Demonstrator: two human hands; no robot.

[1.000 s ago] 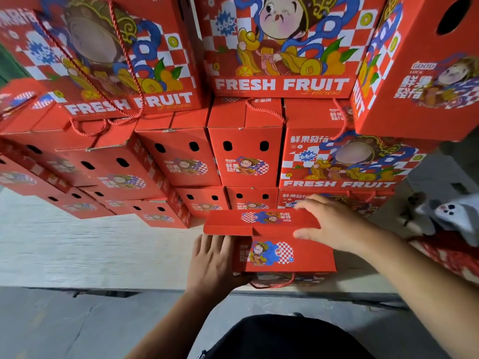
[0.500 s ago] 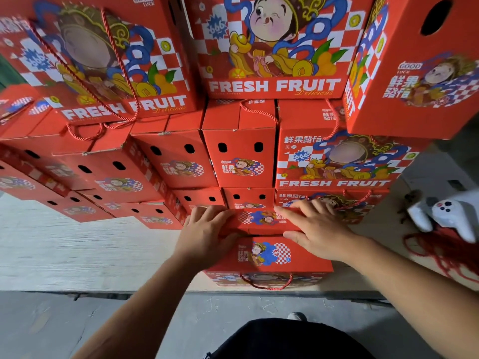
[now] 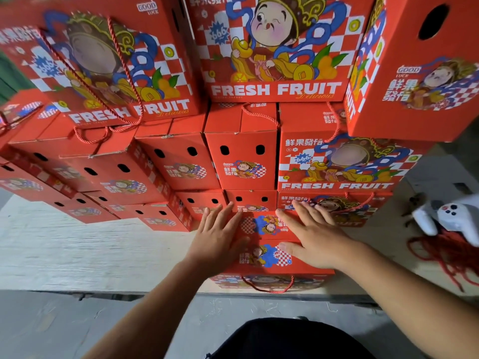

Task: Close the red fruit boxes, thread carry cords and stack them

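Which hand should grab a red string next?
Probably the right hand. The loose red cords lie on its side beyond the box, while the left hand presses the lid's far side.

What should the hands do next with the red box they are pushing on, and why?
Probably keep pressing the top flaps flat until they tuck shut. Both the left hand and right hand lie flat with straight fingers on top of the red box, and a seam between the flaps shows between them. A carry cord already hangs at its front, so closing looks like the step left before stacking.
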